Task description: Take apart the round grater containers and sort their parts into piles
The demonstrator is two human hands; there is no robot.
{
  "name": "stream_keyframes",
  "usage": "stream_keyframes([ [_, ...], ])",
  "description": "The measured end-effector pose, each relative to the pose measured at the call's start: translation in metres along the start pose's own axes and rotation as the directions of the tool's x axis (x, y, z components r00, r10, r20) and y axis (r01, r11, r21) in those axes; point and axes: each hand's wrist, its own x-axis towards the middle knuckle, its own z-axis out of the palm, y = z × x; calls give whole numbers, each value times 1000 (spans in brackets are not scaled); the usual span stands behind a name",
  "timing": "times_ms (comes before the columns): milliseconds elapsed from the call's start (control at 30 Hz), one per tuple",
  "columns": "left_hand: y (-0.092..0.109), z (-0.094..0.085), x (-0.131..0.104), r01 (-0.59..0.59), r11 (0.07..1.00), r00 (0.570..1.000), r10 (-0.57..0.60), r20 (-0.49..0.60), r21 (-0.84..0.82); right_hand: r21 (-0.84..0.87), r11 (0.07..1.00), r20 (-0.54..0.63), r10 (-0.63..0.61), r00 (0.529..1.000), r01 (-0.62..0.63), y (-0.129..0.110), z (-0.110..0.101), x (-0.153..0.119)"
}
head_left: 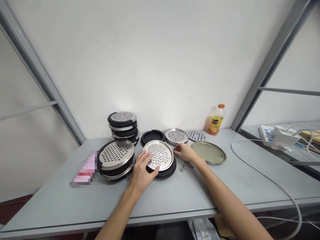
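Observation:
A round perforated metal plate [159, 154] rests tilted on a black ring-shaped base [167, 173]. My left hand [144, 169] has its fingers spread over the plate's left and lower edge. Just right of the plate is my right hand [184, 152], its fingers pinched together by the plate's edge; anything between them is too small to make out. Small metal rings [182, 168] lie on the table below my right hand. Behind the plate are a black ring [153, 136] and another perforated disc [176, 136]. Shallow olive-coloured lids [209, 152] sit to the right.
Stacks of black and silver grater discs stand at the left, one in front [117, 155] and one behind [123, 117]. A juice bottle [215, 121] is by the wall. A white cable [265, 178] crosses the right side of the grey table [175, 203].

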Motion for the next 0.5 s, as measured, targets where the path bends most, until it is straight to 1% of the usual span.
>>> stream_keyframes([
  [67, 1, 0, 0, 2, 1000, 1000, -2, -2, 2, 0, 1000, 17, -19, 1000, 19, 0, -1, 0],
  [267, 2, -2, -2, 7, 1000, 999, -7, 46, -8, 18, 995, 45, -103, 994, 102, -2, 3, 3],
  [367, 2, -2, -3, 29, 999, 998, -28, 60, -18, 25, 993, 23, -115, 993, 114, -1, 5, 3],
  [500, 3, -1, -3, 50, 996, 989, -38, 142, -79, 51, 990, -43, -126, 991, 128, 1, 3, 4],
])
